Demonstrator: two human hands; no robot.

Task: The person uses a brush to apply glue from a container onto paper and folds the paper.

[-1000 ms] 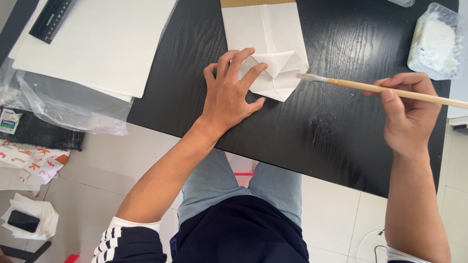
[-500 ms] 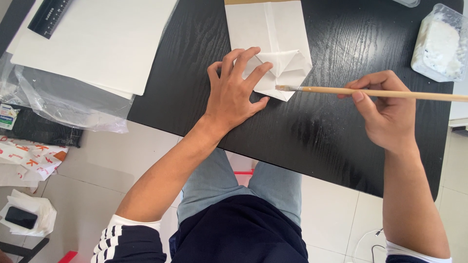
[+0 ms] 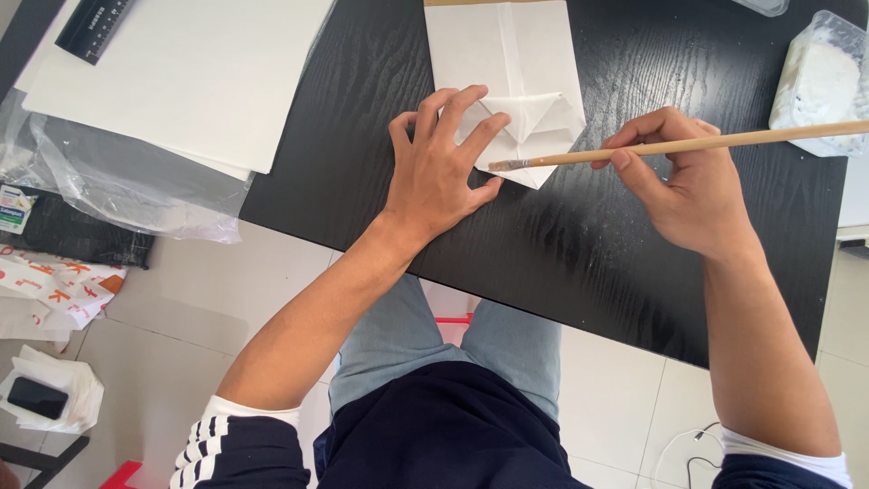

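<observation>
White folded paper bag point(image 3: 507, 81) lies flat on the black surface point(image 3: 634, 244). Left hand point(image 3: 439, 172) is spread, fingers apart, pressed on the folded bottom flaps. Right hand point(image 3: 688, 186) is pinched shut on a wooden brush point(image 3: 670, 147), bristle tip at the flap edge. Thin, even strokes are best kept along the edge, flaps held flat.

Looks like a home or small craft workspace: black wood-grain table point(image 3: 380, 81) over pale tiled floor point(image 3: 226, 281), white paper sheets point(image 3: 181, 72) and black ruler point(image 3: 95, 27) upper left, clear plastic wrap point(image 3: 109, 186) left edge, plastic tub of white paste point(image 3: 819, 81) upper right.
</observation>
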